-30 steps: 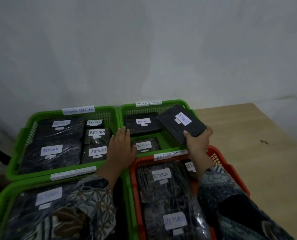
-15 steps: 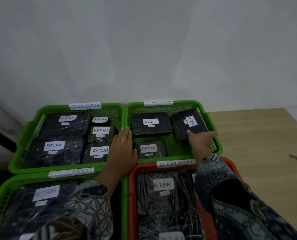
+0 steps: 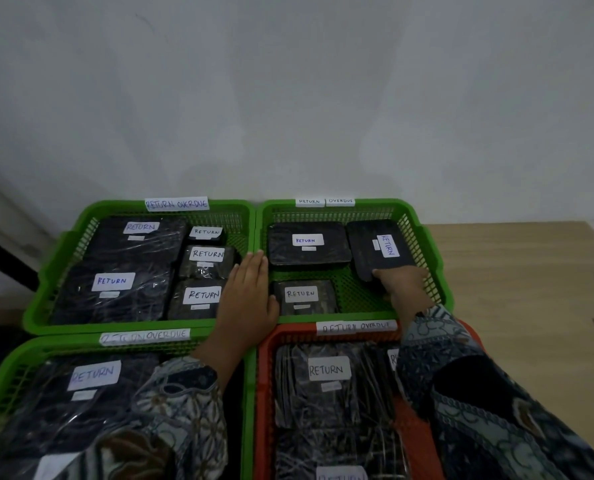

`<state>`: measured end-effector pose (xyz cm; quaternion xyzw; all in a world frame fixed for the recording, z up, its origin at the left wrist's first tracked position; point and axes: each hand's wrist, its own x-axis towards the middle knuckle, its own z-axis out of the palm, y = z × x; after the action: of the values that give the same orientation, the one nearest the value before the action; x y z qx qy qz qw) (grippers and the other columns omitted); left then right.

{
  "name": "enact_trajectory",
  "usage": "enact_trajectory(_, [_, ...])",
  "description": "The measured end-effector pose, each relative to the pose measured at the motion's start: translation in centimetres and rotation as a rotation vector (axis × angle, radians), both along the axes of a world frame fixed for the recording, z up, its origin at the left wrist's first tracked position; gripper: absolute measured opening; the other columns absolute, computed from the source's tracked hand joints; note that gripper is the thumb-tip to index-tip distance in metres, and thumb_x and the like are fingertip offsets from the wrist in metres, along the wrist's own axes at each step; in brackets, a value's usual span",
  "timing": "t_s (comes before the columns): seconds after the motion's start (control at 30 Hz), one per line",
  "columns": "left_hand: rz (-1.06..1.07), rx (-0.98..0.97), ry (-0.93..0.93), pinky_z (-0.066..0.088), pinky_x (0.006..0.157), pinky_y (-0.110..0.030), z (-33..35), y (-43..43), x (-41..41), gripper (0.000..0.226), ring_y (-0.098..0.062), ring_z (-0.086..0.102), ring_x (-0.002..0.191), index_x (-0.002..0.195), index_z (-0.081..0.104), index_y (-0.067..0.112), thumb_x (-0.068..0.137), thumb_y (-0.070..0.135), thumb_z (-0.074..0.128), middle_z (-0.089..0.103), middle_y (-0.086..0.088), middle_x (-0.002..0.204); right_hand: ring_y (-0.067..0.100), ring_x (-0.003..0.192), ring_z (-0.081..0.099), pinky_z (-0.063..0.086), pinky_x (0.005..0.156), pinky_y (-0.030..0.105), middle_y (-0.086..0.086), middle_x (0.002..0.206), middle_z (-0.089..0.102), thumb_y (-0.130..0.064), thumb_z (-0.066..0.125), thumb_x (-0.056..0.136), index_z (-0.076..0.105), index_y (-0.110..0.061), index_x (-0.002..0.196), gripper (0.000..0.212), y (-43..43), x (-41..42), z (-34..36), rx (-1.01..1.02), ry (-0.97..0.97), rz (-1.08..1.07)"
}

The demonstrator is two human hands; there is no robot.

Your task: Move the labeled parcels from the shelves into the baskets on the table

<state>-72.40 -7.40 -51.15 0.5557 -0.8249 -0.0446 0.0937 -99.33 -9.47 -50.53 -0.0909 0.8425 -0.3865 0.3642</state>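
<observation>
- The parcel (image 3: 380, 249), lifted and tilted a second ago, now lies flat in the back-right green basket (image 3: 439, 271). Its label is turned sideways, and it fills the free right side beside two other parcels (image 3: 307, 244).
- The right hand (image 3: 404, 287) reaches in over the near rim with fingertips on the parcel's near corner; pinching or just touching, cannot tell.
- The left hand (image 3: 250, 299) lies flat, fingers straight and together, on the rims where that basket meets the back-left green basket (image 3: 115, 206), likely steadying both on the bench (image 3: 517, 278).
</observation>
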Motion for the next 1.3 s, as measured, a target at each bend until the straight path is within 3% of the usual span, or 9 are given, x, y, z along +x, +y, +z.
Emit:
enact_trajectory(0.17, [-0.012,0.011,-0.012,0.014,0.116,-0.042,-0.1,-0.1,0.1,0.069,-0.028,0.014,0.143,0.145,0.021,0.0,0.086,0.035,0.031,0.02,-0.017,0.154,0.03,0.117,0.048,0.044,0.101,0.049,0.013,0.128,0.046,-0.003,0.073,0.075,0.018,-0.004,0.139,0.084,0.6,-0.3,0.6,-0.061,-0.067,0.096])
enact_trajectory(0.3, [-0.027,0.038,-0.002,0.015,0.116,-0.043,0.1,-0.2,0.3,0.075,-0.025,0.008,0.144,0.147,0.018,0.004,0.086,0.046,0.012,0.015,-0.013,0.155,0.032,0.12,0.048,0.043,0.101,0.05,0.018,0.129,0.048,-0.003,0.075,0.074,0.003,-0.002,0.144,0.101,1.3,0.2,2.0,-0.043,-0.006,0.19])
enact_trajectory(0.37, [-0.033,0.056,0.033,0.011,0.115,-0.043,0.4,-0.2,0.5,0.072,-0.024,0.006,0.144,0.148,0.015,0.007,0.088,0.046,0.015,0.013,-0.011,0.156,0.031,0.117,0.049,0.044,0.101,0.047,0.017,0.126,0.049,-0.007,0.075,0.075,0.002,-0.001,0.144,0.101,1.9,1.0,2.8,-0.045,0.022,0.224])
enact_trajectory(0.47, [-0.03,0.056,0.08,0.007,0.115,-0.043,1.3,0.3,0.9,0.071,-0.023,0.005,0.144,0.149,0.013,0.008,0.088,0.044,0.02,0.012,-0.011,0.156,0.037,0.119,0.048,0.044,0.1,0.044,0.021,0.135,0.042,-0.027,0.073,0.079,0.018,-0.005,0.142,0.086,4.0,3.0,4.4,0.059,0.251,0.397])
enact_trajectory(0.57, [-0.013,0.062,0.065,0.006,0.115,-0.043,2.0,1.3,2.0,0.071,-0.024,0.003,0.144,0.149,0.012,0.009,0.088,0.043,0.019,0.01,-0.011,0.156,0.038,0.128,0.04,0.039,0.103,0.043,0.02,0.143,0.032,-0.04,0.059,0.089,0.021,-0.009,0.145,0.075,6.8,6.0,4.8,0.082,0.526,0.626])
enact_trajectory(0.63, [-0.017,0.049,0.064,0.007,0.115,-0.044,2.4,2.1,3.1,0.069,-0.025,0.005,0.144,0.149,0.014,0.008,0.09,0.042,0.022,0.012,-0.012,0.156,0.035,0.132,0.033,0.033,0.108,0.045,0.018,0.145,0.032,-0.043,0.053,0.091,0.024,-0.009,0.144,0.069,8.6,8.4,4.8,0.018,0.693,0.718])
enact_trajectory(0.83, [-0.058,0.037,0.06,0.011,0.115,-0.045,3.2,5.8,8.1,0.065,-0.028,0.01,0.143,0.148,0.019,0.005,0.093,0.039,0.028,0.017,-0.013,0.155,0.033,0.139,0.024,0.02,0.114,0.046,0.017,0.148,0.032,-0.041,0.046,0.092,0.032,-0.01,0.141,0.06,13.0,16.5,4.9,-0.051,0.889,0.864])
enact_trajectory(1.0, [-0.079,0.032,0.078,0.015,0.113,-0.048,3.8,10.2,14.0,0.08,-0.031,0.016,0.142,0.146,0.024,0.004,0.081,0.049,0.011,0.025,-0.016,0.152,0.031,0.142,0.018,0.011,0.118,0.047,0.017,0.15,0.029,-0.042,0.042,0.094,0.033,-0.011,0.142,0.057,16.9,24.1,5.3,-0.099,0.959,0.978])
enact_trajectory(1.3, [0.049,0.027,0.059,0.02,0.111,-0.047,4.5,18.1,28.3,0.077,-0.032,0.027,0.139,0.142,0.033,0.001,0.081,0.045,0.016,0.033,-0.017,0.148,0.03,0.144,0.016,0.009,0.118,0.045,0.015,0.152,0.027,-0.037,0.042,0.095,0.032,-0.011,0.144,0.057,22.7,39.4,5.3,-0.239,0.97,1.161])
